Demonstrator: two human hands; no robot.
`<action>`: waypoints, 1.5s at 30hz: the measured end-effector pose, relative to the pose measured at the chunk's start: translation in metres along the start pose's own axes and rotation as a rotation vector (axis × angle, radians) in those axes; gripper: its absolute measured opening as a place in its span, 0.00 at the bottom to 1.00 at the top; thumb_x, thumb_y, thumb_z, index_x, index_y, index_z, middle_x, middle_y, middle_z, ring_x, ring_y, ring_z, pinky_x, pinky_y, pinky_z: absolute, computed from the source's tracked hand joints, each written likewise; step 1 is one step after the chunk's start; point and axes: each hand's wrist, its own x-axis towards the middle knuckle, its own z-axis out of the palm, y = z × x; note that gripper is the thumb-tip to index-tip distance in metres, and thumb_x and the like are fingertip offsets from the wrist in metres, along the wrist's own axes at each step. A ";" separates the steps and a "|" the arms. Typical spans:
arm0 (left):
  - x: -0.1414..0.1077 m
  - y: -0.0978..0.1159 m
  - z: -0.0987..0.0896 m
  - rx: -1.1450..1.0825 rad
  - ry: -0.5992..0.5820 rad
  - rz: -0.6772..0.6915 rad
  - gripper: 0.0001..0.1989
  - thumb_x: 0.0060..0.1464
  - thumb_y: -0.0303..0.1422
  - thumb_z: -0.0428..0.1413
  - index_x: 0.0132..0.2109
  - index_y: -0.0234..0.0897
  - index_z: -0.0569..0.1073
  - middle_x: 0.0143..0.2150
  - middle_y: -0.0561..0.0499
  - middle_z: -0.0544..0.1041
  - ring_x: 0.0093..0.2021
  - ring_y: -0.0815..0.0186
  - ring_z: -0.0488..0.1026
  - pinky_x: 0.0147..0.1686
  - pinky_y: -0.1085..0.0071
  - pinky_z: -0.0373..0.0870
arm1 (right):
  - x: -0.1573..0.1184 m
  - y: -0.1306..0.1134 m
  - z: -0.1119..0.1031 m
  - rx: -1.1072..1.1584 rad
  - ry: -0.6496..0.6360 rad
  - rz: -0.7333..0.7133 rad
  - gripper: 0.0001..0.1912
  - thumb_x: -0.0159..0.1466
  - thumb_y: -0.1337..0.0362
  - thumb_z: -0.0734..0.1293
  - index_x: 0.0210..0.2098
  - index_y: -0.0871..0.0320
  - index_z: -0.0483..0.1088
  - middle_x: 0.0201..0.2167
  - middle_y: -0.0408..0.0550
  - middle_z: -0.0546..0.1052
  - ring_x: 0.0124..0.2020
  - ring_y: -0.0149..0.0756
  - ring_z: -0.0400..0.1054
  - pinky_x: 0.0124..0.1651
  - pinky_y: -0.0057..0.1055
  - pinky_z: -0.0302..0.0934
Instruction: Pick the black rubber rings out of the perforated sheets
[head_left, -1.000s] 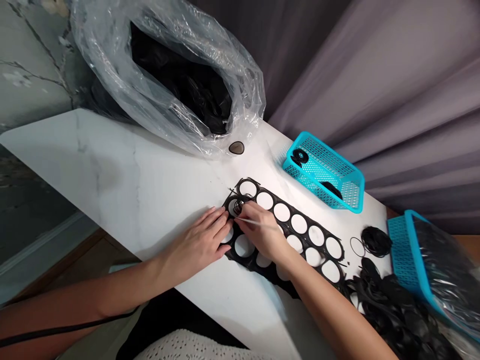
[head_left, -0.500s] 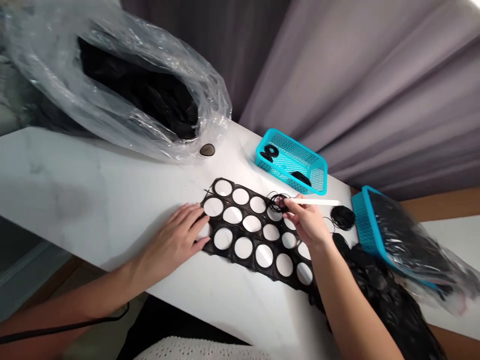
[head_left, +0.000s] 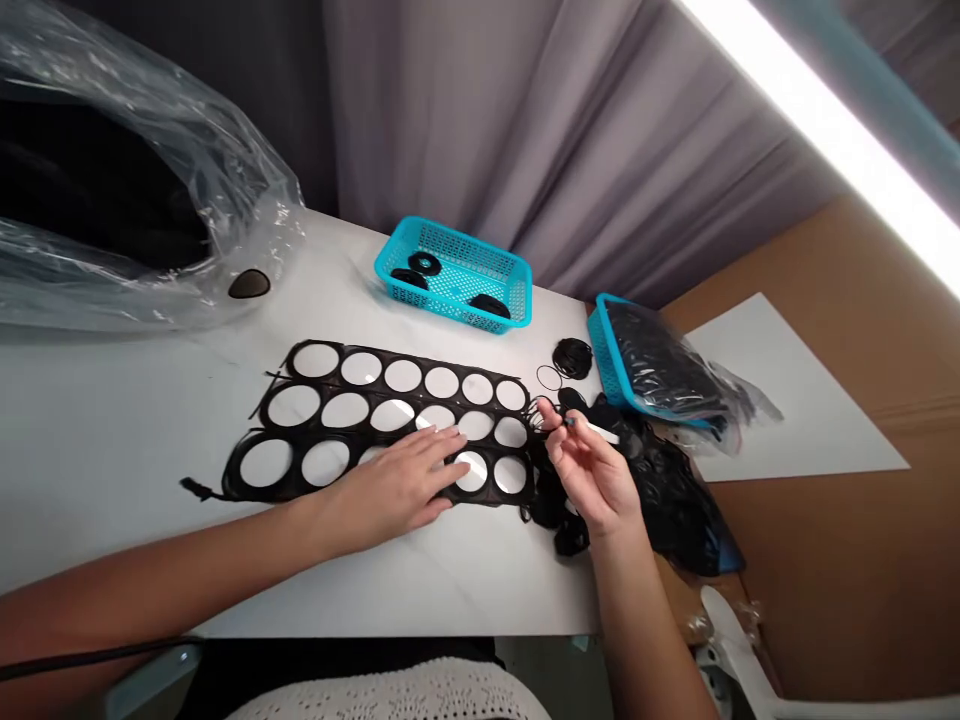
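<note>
A black sheet with rows of round holes (head_left: 490, 482) lies on the white table, which shows through the holes. My left hand (head_left: 405, 482) rests flat on its near part, fingers stretched out and holding nothing. Just past the sheet's right end, my right hand (head_left: 596, 475) is raised with its palm partly turned up. Between its fingers is a slim white stick (head_left: 601, 433). Thin black loops (head_left: 537, 412) show beside the fingertips; whether the fingers grip them too I cannot tell.
A turquoise basket (head_left: 454, 312) with black coils stands behind the sheet. Farther right are a coil of black rings (head_left: 572, 358), a second turquoise basket (head_left: 611, 355) with a bagged black item, and a black heap (head_left: 686, 510). A clear plastic bag (head_left: 255, 225) sits at left.
The view has swung to the right. My left hand has slid from the sheet's left edge toward its right part. My right hand has moved off the sheet's far edge, past its right end.
</note>
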 end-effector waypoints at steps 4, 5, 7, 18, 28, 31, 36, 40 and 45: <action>0.013 0.010 0.020 -0.012 -0.108 0.089 0.23 0.63 0.35 0.58 0.63 0.41 0.68 0.70 0.41 0.63 0.70 0.53 0.59 0.68 0.55 0.56 | -0.018 0.000 -0.017 -0.318 -0.029 -0.099 0.14 0.58 0.62 0.75 0.26 0.53 0.66 0.44 0.48 0.80 0.44 0.36 0.73 0.44 0.32 0.69; 0.015 0.012 0.023 -0.008 -0.123 0.098 0.24 0.63 0.36 0.58 0.64 0.42 0.67 0.70 0.41 0.61 0.71 0.53 0.58 0.68 0.55 0.54 | -0.022 0.003 -0.019 -0.433 -0.051 -0.116 0.13 0.59 0.62 0.74 0.26 0.54 0.65 0.42 0.48 0.80 0.46 0.38 0.72 0.46 0.33 0.67; 0.017 0.014 0.028 0.003 -0.146 0.101 0.26 0.63 0.39 0.58 0.65 0.44 0.65 0.72 0.42 0.59 0.71 0.52 0.56 0.69 0.54 0.52 | -0.029 0.011 -0.020 -0.655 -0.108 -0.132 0.12 0.62 0.61 0.73 0.27 0.54 0.66 0.39 0.48 0.80 0.47 0.40 0.71 0.48 0.35 0.64; 0.019 0.018 0.029 0.003 -0.236 0.061 0.29 0.62 0.42 0.59 0.68 0.48 0.62 0.74 0.44 0.53 0.72 0.49 0.53 0.70 0.50 0.50 | -0.033 0.032 -0.026 -1.116 -0.199 -0.227 0.10 0.65 0.64 0.67 0.27 0.55 0.67 0.30 0.43 0.75 0.34 0.37 0.68 0.39 0.32 0.58; 0.020 0.019 0.029 0.008 -0.283 0.047 0.28 0.62 0.41 0.60 0.66 0.46 0.64 0.74 0.43 0.54 0.73 0.49 0.51 0.70 0.51 0.47 | -0.027 0.019 -0.035 -0.682 0.152 -0.279 0.14 0.62 0.58 0.72 0.25 0.54 0.65 0.32 0.43 0.74 0.38 0.36 0.68 0.42 0.31 0.59; 0.020 0.019 0.029 0.022 -0.284 0.050 0.30 0.61 0.41 0.60 0.67 0.47 0.63 0.74 0.43 0.54 0.73 0.49 0.51 0.70 0.51 0.46 | -0.032 0.021 -0.030 -0.899 -0.071 -0.131 0.13 0.64 0.60 0.70 0.25 0.55 0.65 0.32 0.44 0.76 0.39 0.39 0.70 0.41 0.32 0.60; 0.020 0.018 0.031 0.020 -0.264 0.059 0.30 0.62 0.42 0.59 0.68 0.47 0.62 0.74 0.43 0.53 0.73 0.49 0.50 0.70 0.52 0.44 | -0.035 0.029 -0.024 -1.083 -0.138 -0.138 0.12 0.65 0.62 0.67 0.26 0.54 0.65 0.29 0.43 0.76 0.37 0.39 0.72 0.41 0.33 0.60; 0.019 0.018 0.031 0.021 -0.255 0.062 0.28 0.64 0.45 0.56 0.67 0.47 0.62 0.74 0.43 0.53 0.73 0.50 0.51 0.70 0.53 0.45 | -0.033 0.029 -0.025 -1.120 -0.158 -0.167 0.10 0.65 0.63 0.68 0.27 0.54 0.66 0.33 0.44 0.77 0.37 0.38 0.71 0.40 0.32 0.60; 0.019 0.018 0.031 0.032 -0.253 0.066 0.28 0.64 0.46 0.56 0.67 0.47 0.63 0.74 0.42 0.54 0.73 0.50 0.52 0.70 0.53 0.45 | -0.032 0.030 -0.027 -1.166 -0.189 -0.215 0.10 0.65 0.65 0.68 0.27 0.54 0.67 0.32 0.44 0.77 0.37 0.38 0.70 0.41 0.32 0.60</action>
